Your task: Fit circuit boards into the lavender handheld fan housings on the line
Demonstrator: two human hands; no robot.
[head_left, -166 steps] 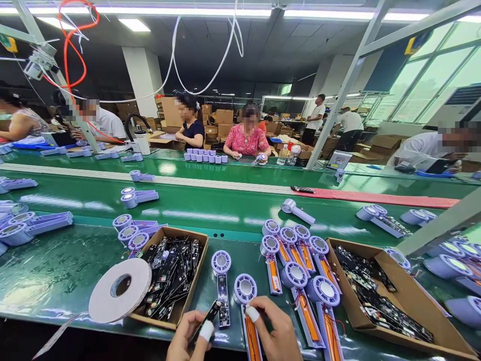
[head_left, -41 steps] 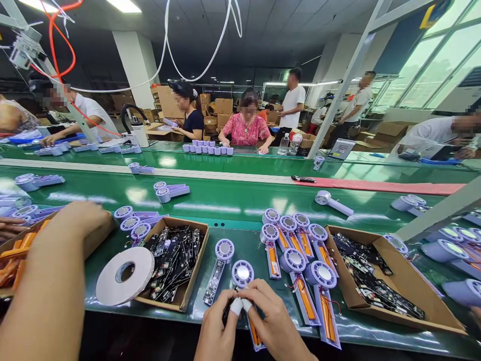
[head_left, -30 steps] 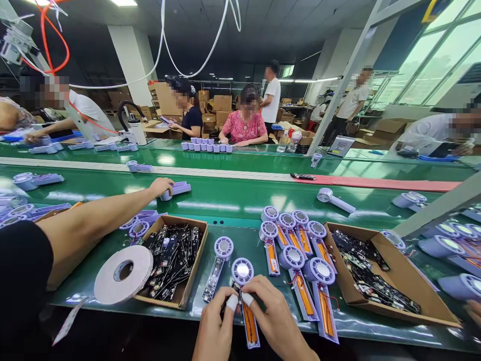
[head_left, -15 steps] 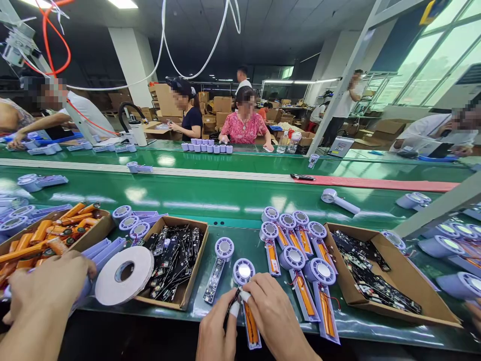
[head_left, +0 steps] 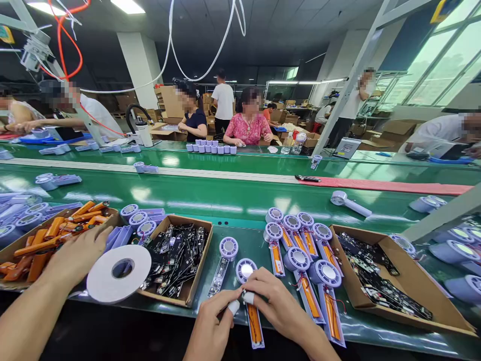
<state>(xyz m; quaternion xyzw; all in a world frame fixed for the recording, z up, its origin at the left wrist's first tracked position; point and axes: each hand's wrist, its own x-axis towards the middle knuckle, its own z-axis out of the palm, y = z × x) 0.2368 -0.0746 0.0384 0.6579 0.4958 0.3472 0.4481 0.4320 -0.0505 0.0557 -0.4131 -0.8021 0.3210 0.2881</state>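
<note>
My hands work low at the front of the green bench. My left hand [head_left: 212,328] pinches a thin black circuit board [head_left: 228,304], seen nearly edge-on. My right hand [head_left: 278,301] curls over the neck of a lilac handheld fan [head_left: 246,271], its white finger cot beside the board's end. Below the fan head lies its open handle with an orange battery [head_left: 254,321]. Further lilac fans with orange batteries [head_left: 298,260] stand to the right. A bare lilac fan head with a loose circuit board [head_left: 228,248] lies to the left.
A co-worker's hand [head_left: 78,260] rests near a box of orange batteries [head_left: 22,265]. Between them are a white tape roll [head_left: 118,281] and a cardboard box of circuit boards [head_left: 188,296]. Another board box [head_left: 398,271] stands right. A green conveyor [head_left: 233,195] runs behind.
A co-worker's arm reached across the conveyor and drew back, and a box of orange batteries now stands at the left. My hands stay at the same fan, and the view has shifted slightly.
</note>
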